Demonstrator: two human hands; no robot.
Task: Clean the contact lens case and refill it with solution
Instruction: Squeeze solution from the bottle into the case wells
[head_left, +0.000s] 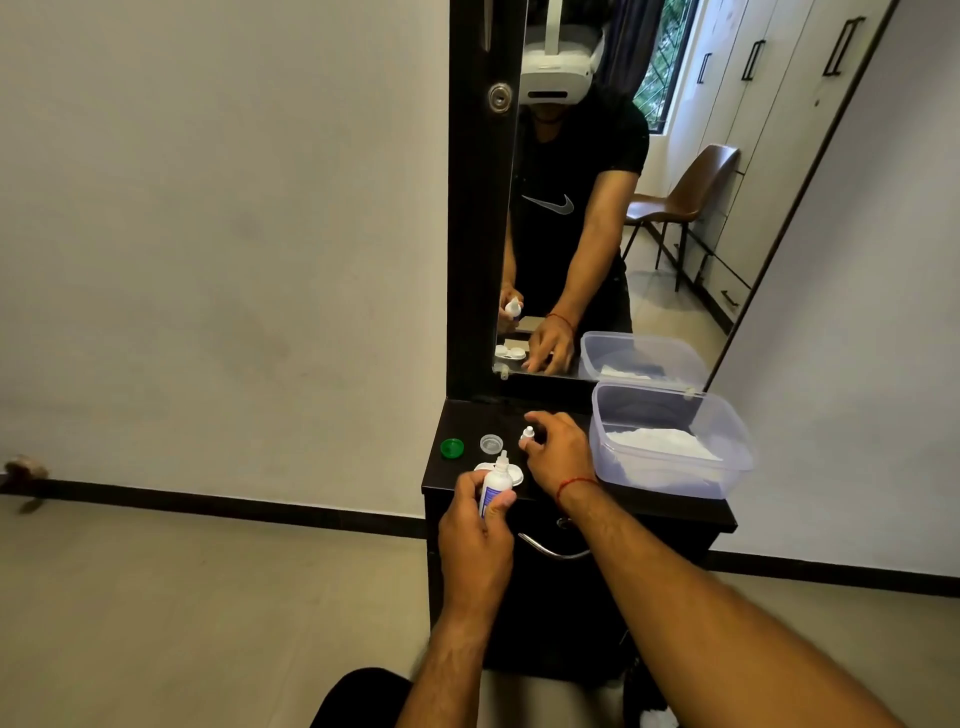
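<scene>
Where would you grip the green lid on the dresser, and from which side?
Pinch the green lid across its round rim, coming from above: it lies flat and low on the dresser top, apart from the clear lid.

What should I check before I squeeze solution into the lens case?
1. Uncapped bottle: ok; nozzle bare, right hand holds the white cap.
2. Case lids off: ok; green lid and clear lid lie behind the lens case.
3. Grip on bottle: ok; left hand wraps it, upright.
4. Nozzle aimed into the case: not ok; it points up.
5. Case clean and dry inside: cannot tell; the bottle hides much of it.
6. Reachable tissue: ok; in the plastic tub on the right.
</scene>
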